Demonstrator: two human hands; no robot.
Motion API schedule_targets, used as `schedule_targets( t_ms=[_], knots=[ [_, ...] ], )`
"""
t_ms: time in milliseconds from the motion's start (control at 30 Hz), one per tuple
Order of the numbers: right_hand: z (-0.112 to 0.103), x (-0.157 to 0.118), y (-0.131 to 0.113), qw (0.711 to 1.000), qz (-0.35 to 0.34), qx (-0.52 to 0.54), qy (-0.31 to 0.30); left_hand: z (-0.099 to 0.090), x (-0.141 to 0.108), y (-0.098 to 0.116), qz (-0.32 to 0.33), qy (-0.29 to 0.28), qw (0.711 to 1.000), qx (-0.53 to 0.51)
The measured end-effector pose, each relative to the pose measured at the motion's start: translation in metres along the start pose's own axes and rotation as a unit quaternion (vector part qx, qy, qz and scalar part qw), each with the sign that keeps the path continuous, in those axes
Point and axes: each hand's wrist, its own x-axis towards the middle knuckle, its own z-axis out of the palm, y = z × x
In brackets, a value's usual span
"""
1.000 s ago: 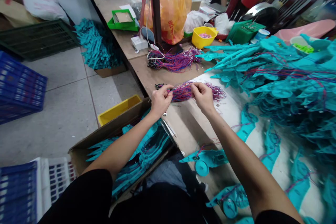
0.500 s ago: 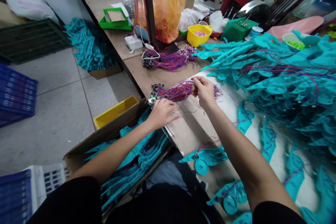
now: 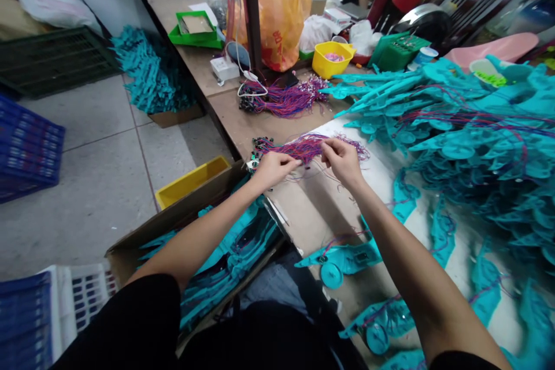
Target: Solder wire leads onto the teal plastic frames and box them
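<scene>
My left hand [image 3: 276, 170] is closed in a pinch at the near side of a bundle of red and blue wires [image 3: 306, 147]. Thin wires run by its fingertips. My right hand [image 3: 341, 159], also pinched, is over the right part of that bundle, with fine strands at its fingers. Small dark and green connectors [image 3: 260, 149] sit at the bundle's left end. Nearer to me lies a teal plastic part [image 3: 347, 257] with a round disc and wires attached. What exactly each pinch holds is too thin to make out fully, though strands hang between the hands.
A second wire bundle [image 3: 286, 98] lies behind. Teal parts are piled high [image 3: 472, 144] on the right. A cardboard box [image 3: 130, 243] of teal parts stands at the table's left edge. A yellow cup [image 3: 332, 60], an orange bag [image 3: 280, 17] and an upright post [image 3: 252, 11] are farther back.
My left hand has gone from loosely spread, blurred fingers to a pinch close to the wires. My right hand has come down slightly and stays pinched. The view has shifted a little.
</scene>
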Motion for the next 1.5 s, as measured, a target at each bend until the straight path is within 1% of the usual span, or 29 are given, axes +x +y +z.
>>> schedule_targets(
  t_ms=[33, 100, 133, 167, 200, 267, 367, 433, 467, 533, 600, 667, 733, 800, 867, 967, 1067, 1167, 1267, 1300, 1367, 1433, 1500],
  knots=[
    [-0.005, -0.002, 0.007, 0.999, 0.005, -0.032, -0.005, -0.011, -0.005, -0.006, 0.005, 0.04, 0.999, 0.023],
    [-0.013, -0.005, 0.02, 0.998, 0.018, -0.066, -0.014, -0.032, -0.013, -0.018, 0.005, 0.139, 0.989, 0.055],
    [-0.015, -0.006, 0.025, 0.997, 0.023, -0.07, -0.016, -0.041, -0.015, -0.023, 0.007, 0.173, 0.982, 0.078],
    [-0.017, -0.006, 0.03, 0.997, 0.025, -0.069, -0.017, -0.048, -0.016, -0.027, 0.012, 0.187, 0.976, 0.113],
    [-0.018, -0.007, 0.034, 0.997, 0.025, -0.067, -0.016, -0.052, -0.015, -0.03, 0.02, 0.182, 0.971, 0.155],
    [-0.018, -0.007, 0.039, 0.998, 0.022, -0.064, -0.014, -0.053, -0.012, -0.033, 0.044, 0.131, 0.962, 0.236],
    [-0.017, -0.008, 0.043, 0.997, 0.023, -0.066, -0.018, -0.043, -0.005, -0.034, 0.081, 0.039, 0.939, 0.331],
    [-0.017, -0.01, 0.044, 0.997, 0.025, -0.069, -0.023, -0.038, -0.003, -0.034, 0.089, -0.017, 0.922, 0.376],
    [-0.018, -0.012, 0.045, 0.997, 0.026, -0.071, -0.024, -0.038, -0.003, -0.034, 0.088, -0.036, 0.917, 0.387],
    [-0.019, -0.014, 0.047, 0.996, 0.022, -0.085, -0.03, -0.041, -0.003, -0.032, 0.087, -0.045, 0.919, 0.382],
    [-0.019, -0.017, 0.05, 0.994, 0.018, -0.103, -0.04, -0.05, -0.004, -0.026, 0.093, -0.012, 0.932, 0.351],
    [-0.018, -0.018, 0.052, 0.992, 0.014, -0.116, -0.05, -0.06, -0.003, -0.012, 0.106, 0.038, 0.945, 0.307],
    [-0.015, -0.017, 0.052, 0.991, 0.01, -0.122, -0.054, -0.07, 0.002, 0.008, 0.117, 0.077, 0.956, 0.257],
    [-0.011, -0.014, 0.048, 0.991, 0.004, -0.126, -0.047, -0.075, 0.009, 0.032, 0.129, 0.089, 0.965, 0.208],
    [-0.008, -0.01, 0.042, 0.992, -0.004, -0.126, -0.03, -0.076, 0.019, 0.055, 0.148, 0.083, 0.971, 0.17],
    [-0.006, -0.003, 0.03, 0.991, -0.025, -0.128, -0.007, -0.07, 0.033, 0.081, 0.18, 0.063, 0.974, 0.125],
    [-0.006, 0.003, 0.021, 0.99, -0.046, -0.13, 0.0, -0.062, 0.045, 0.098, 0.201, 0.055, 0.974, 0.091],
    [-0.009, 0.006, 0.015, 0.99, -0.052, -0.128, -0.016, -0.054, 0.058, 0.111, 0.215, 0.071, 0.969, 0.096],
    [-0.018, 0.01, 0.008, 0.989, -0.067, -0.128, -0.037, -0.049, 0.069, 0.129, 0.212, 0.078, 0.968, 0.111],
    [-0.022, 0.011, 0.004, 0.99, -0.069, -0.12, -0.027, -0.047, 0.072, 0.137, 0.208, 0.077, 0.968, 0.113],
    [-0.03, 0.014, -0.008, 0.994, -0.065, -0.086, 0.012, -0.045, 0.075, 0.155, 0.202, 0.074, 0.969, 0.118],
    [-0.036, 0.017, -0.023, 0.996, -0.064, -0.049, 0.045, -0.041, 0.076, 0.174, 0.209, 0.064, 0.968, 0.124],
    [-0.039, 0.02, -0.038, 0.996, -0.075, -0.031, 0.042, -0.035, 0.076, 0.191, 0.234, 0.045, 0.963, 0.123]
  ],
)
